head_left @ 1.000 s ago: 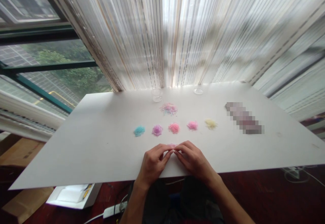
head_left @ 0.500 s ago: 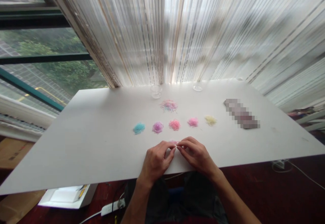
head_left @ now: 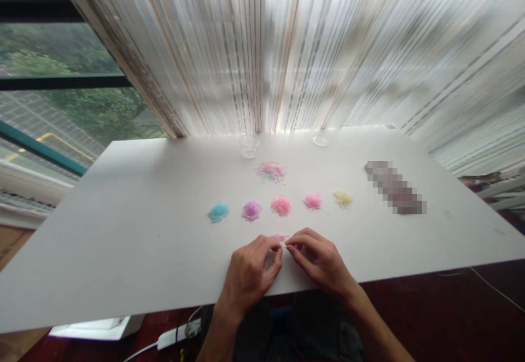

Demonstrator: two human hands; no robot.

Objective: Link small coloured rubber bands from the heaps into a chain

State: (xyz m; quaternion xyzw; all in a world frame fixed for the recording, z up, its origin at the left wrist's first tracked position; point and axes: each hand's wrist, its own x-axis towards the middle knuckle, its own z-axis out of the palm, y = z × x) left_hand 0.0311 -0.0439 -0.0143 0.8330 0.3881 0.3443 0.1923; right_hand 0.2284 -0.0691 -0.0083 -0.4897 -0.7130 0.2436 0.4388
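Note:
My left hand (head_left: pixel 251 268) and my right hand (head_left: pixel 321 257) meet near the front edge of the table, fingertips almost touching. Thumb and forefinger are pinched on each. A tiny pale speck seems to lie between the tips, too small to name. Just beyond them is a little heap of pink bits (head_left: pixel 279 237), partly covered by my fingers. Farther off, a row of small piles of tiny bead-like pieces runs across: blue (head_left: pixel 219 211), purple (head_left: pixel 251 210), coral pink (head_left: pixel 281 205), light pink (head_left: pixel 313 201) and pale yellow (head_left: pixel 343 198).
A looser mixed-colour pile (head_left: pixel 270 171) lies behind the row. Toward the curtain (head_left: pixel 221 50) stand a clear round container (head_left: pixel 249 146) and a clear lid-like disc (head_left: pixel 321 140). A blurred-out flat object (head_left: pixel 396 188) rests at right on the white table (head_left: pixel 123 225).
The view has shifted a little, so the table and piles appear slightly moved. Both hands keep their pinch, with the fingertips marginally farther from the pink heap.

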